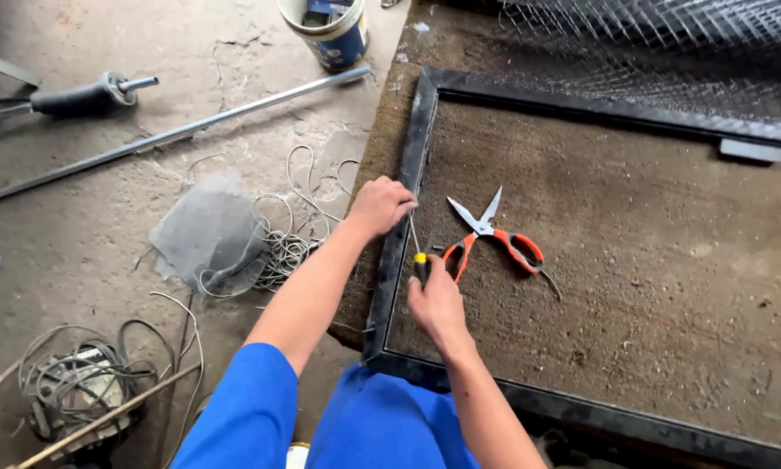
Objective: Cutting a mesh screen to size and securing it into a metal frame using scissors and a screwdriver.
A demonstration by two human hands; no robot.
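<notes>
My right hand (436, 302) grips the black and yellow handle of a screwdriver (417, 252), whose thin shaft points up toward the left bar of a black metal frame (408, 165). My left hand (380, 205) rests closed on that bar, fingers pinched at the shaft's tip; anything it pinches is hidden. Orange-handled scissors (495, 239) lie with their blades apart inside the frame, just right of my right hand. Both forearms come out of blue sleeves.
A tangle of thin wire (291, 234) and a grey mesh scrap (208, 227) lie left of the frame. A long metal rod (173, 135), a paint can (330, 30), a black-handled tool (82, 98) and a cable coil (78, 382) sit on the concrete floor. Wire mesh (668, 43) covers the far right.
</notes>
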